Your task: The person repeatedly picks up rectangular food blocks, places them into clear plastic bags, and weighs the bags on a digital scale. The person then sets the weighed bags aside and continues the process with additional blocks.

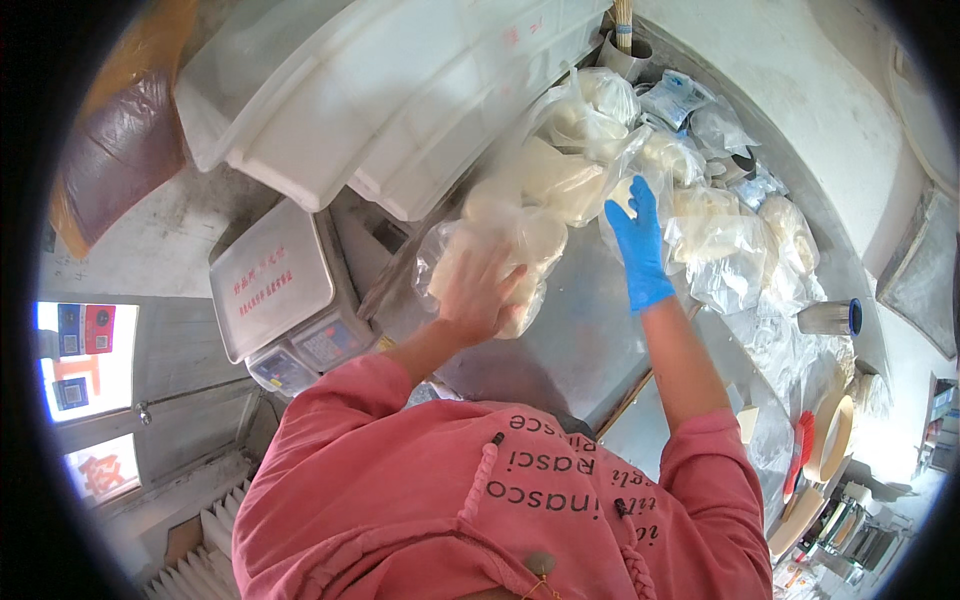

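Note:
My left hand (475, 290) is bare and slightly blurred, its fingers stretched out flat over a clear plastic bag (540, 245) of pale, rounded pieces that look like dough or buns. A hazy blur covers the far side of that bag. To the right, my right hand (640, 250) wears a blue glove, with thumb and fingers apart. It reaches beside a clear bag (622, 190) of similar pale contents, and I see nothing gripped in it. Several more filled clear bags (705, 225) crowd the far right of the metal table (580, 330).
White plastic tubs (400, 120) stand at the far left. A scale (275, 280) with a metal platform is left of the table. At the right are a metal cup (830, 318), a red brush (803, 450) and a round pale wooden frame (828, 435). Sticks (624, 25) stand in a holder behind.

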A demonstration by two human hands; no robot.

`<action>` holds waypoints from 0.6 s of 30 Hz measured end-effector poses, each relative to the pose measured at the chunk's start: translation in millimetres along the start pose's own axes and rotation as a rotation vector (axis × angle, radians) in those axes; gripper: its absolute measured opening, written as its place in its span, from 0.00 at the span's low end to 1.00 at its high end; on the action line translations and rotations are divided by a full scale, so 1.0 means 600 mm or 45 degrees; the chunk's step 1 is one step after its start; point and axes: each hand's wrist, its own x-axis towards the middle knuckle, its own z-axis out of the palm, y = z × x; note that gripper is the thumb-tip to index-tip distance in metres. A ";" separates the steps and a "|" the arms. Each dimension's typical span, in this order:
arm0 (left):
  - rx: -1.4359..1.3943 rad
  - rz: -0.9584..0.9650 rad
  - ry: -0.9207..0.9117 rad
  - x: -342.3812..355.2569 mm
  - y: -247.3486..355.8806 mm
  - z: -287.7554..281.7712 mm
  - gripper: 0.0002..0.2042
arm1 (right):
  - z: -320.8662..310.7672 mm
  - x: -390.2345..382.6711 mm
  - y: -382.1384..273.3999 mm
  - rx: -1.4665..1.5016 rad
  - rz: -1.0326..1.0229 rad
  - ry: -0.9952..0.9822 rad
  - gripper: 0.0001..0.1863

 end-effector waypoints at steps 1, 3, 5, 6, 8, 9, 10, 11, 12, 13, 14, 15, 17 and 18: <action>-0.062 0.021 0.124 0.003 0.005 -0.004 0.32 | 0.011 0.021 -0.007 0.107 0.030 0.027 0.31; -0.185 0.058 0.371 0.010 0.014 -0.023 0.32 | 0.034 0.037 -0.044 0.424 0.084 0.020 0.34; -0.237 -0.010 0.674 0.079 0.016 -0.056 0.32 | 0.057 0.068 -0.014 0.279 -0.006 0.041 0.36; -0.260 -0.055 0.828 0.124 0.013 -0.072 0.32 | 0.072 0.083 -0.005 0.208 -0.050 0.040 0.36; -0.216 -0.185 0.893 0.213 -0.007 -0.096 0.35 | 0.103 0.087 -0.056 -0.194 -0.044 0.296 0.23; -0.166 -0.252 0.970 0.252 -0.029 -0.090 0.30 | 0.117 0.080 -0.101 -0.367 -0.038 0.305 0.19; -0.123 -0.300 1.045 0.291 -0.048 -0.089 0.26 | 0.122 0.078 -0.127 -0.544 -0.034 0.336 0.17; -0.333 -0.359 0.846 0.326 -0.064 -0.096 0.19 | 0.121 0.090 -0.108 -0.674 -0.271 0.392 0.12; -0.538 -0.413 0.643 0.349 -0.072 -0.106 0.14 | 0.109 0.102 -0.093 -0.256 -0.110 0.255 0.11; -0.794 -0.461 0.615 0.366 -0.071 -0.113 0.12 | 0.094 0.116 -0.081 0.159 0.056 0.112 0.10; -1.050 -0.505 0.584 0.380 -0.067 -0.119 0.12 | 0.084 0.128 -0.069 0.571 0.223 -0.040 0.09; -1.299 -0.569 0.561 0.377 -0.075 -0.125 0.13 | 0.073 0.117 -0.101 0.571 0.309 -0.084 0.07; -1.302 -0.431 0.549 0.359 -0.066 -0.135 0.13 | 0.056 0.109 -0.099 0.995 0.357 -0.126 0.09; -1.301 -0.369 0.549 0.348 -0.063 -0.138 0.13 | 0.053 0.103 -0.103 1.097 0.337 -0.210 0.13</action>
